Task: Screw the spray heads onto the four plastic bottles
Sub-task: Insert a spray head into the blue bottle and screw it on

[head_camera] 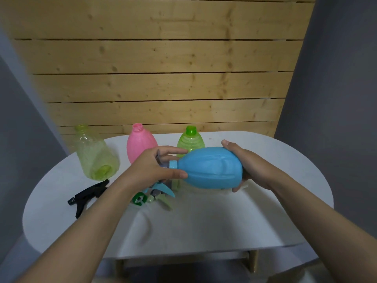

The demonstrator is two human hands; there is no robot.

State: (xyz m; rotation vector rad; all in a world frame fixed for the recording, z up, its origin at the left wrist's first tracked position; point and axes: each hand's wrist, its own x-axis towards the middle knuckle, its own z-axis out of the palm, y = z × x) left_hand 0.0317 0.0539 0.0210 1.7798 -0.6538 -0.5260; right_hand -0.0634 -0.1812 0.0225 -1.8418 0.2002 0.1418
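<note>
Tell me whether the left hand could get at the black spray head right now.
Probably not at once: the left hand is closed around the blue bottle's neck. The black spray head lies uncovered on the table beside the forearm, so the path looks free once it lets go.

Matt blue plastic bottle (pixel 210 167), translucent yellow-green bottle (pixel 95 154), knotty wood slats (pixel 155 58)

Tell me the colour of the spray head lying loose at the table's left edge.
Black spray head, clearest in the head view.

Both hands raised, left hand (pixel 152 167) curled closed, right hand (pixel 243 160) cupped.
</note>
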